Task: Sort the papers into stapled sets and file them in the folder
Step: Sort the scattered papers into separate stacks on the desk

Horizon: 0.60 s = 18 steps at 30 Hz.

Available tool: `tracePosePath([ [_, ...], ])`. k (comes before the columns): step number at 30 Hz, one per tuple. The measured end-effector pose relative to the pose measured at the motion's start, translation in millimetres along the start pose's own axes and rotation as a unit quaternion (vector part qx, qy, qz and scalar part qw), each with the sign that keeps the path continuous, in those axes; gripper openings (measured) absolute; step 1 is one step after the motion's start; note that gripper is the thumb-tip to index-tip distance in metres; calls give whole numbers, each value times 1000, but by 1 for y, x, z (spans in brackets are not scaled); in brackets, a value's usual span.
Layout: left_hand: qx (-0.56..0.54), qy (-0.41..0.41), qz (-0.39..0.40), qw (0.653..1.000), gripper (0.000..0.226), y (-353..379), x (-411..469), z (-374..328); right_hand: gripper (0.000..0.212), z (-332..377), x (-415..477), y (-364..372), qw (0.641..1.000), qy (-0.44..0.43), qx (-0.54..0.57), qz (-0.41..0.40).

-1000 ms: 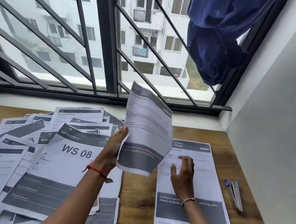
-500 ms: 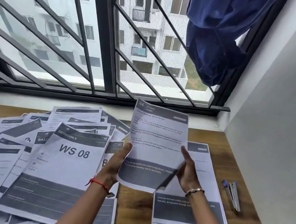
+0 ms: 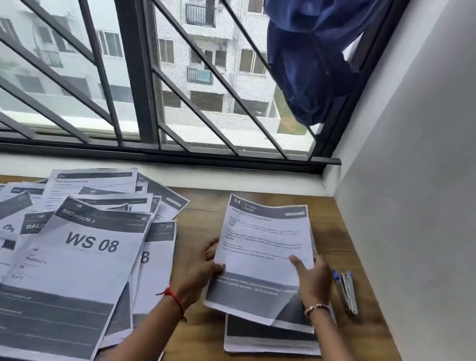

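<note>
A printed sheet numbered 34 [image 3: 262, 256] lies low over a small neat stack of papers [image 3: 270, 340] on the right side of the wooden table [image 3: 196, 358]. My left hand [image 3: 203, 271] grips the sheet's left edge, thumb on top. My right hand [image 3: 312, 281] holds its right edge with fingers over the page. A large loose spread of printed pages [image 3: 43, 243] covers the table's left half, topped by a sheet reading "BEDROOM 3 / WS 08" [image 3: 75, 276]. A stapler [image 3: 348, 291] lies just right of the stack.
A barred window [image 3: 141, 71] runs along the table's far edge with a white sill. A blue cloth [image 3: 316, 52] hangs at the window's upper right. A white wall [image 3: 437, 212] bounds the table on the right. A pen [image 3: 336, 275] lies beside the stapler.
The sheet, first held up in my left hand alone, has come down over the right-hand stack. My right hand left the stack and took the sheet's right edge.
</note>
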<state>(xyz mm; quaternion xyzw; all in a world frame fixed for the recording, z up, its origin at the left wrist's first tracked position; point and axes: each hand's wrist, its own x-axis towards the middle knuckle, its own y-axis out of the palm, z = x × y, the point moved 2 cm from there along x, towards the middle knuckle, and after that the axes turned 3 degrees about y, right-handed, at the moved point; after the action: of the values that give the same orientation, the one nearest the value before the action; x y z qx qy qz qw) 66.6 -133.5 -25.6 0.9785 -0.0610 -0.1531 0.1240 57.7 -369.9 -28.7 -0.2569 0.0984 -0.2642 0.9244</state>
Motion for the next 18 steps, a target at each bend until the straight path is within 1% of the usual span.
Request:
tracePosePath([
  [3, 95, 61, -28, 993, 71, 17, -12, 2, 37, -2, -2, -11, 994, -23, -102, -35],
  [4, 125, 75, -32, 989, 73, 21, -17, 4, 37, -2, -2, -14, 991, -35, -126, -34],
  [7, 229, 115, -12, 967, 71, 28, -28, 11, 45, -1, -3, -19, 974, -66, -215, -11],
  [9, 343, 111, -4, 933, 74, 30, -30, 19, 45, -5, -3, -19, 959, -81, -270, 1],
  [12, 509, 67, -2, 858, 71, 32, -30, 31, 36, -12, -5, -17, 937, -87, -339, 9],
  [15, 591, 79, 25, 803, 70, 32, -30, 38, 31, -21, -9, -9, 921, -102, -377, 0],
  [16, 611, 85, 38, 786, 68, 32, -31, 41, 32, -21, -12, -7, 916, -103, -389, -4],
  [17, 633, 88, 56, 767, 64, 31, -32, 45, 38, -22, -16, -5, 909, -104, -404, -2],
  [18, 653, 93, 68, 749, 65, 30, -32, 51, 53, -24, -19, -2, 903, -104, -418, 5],
])
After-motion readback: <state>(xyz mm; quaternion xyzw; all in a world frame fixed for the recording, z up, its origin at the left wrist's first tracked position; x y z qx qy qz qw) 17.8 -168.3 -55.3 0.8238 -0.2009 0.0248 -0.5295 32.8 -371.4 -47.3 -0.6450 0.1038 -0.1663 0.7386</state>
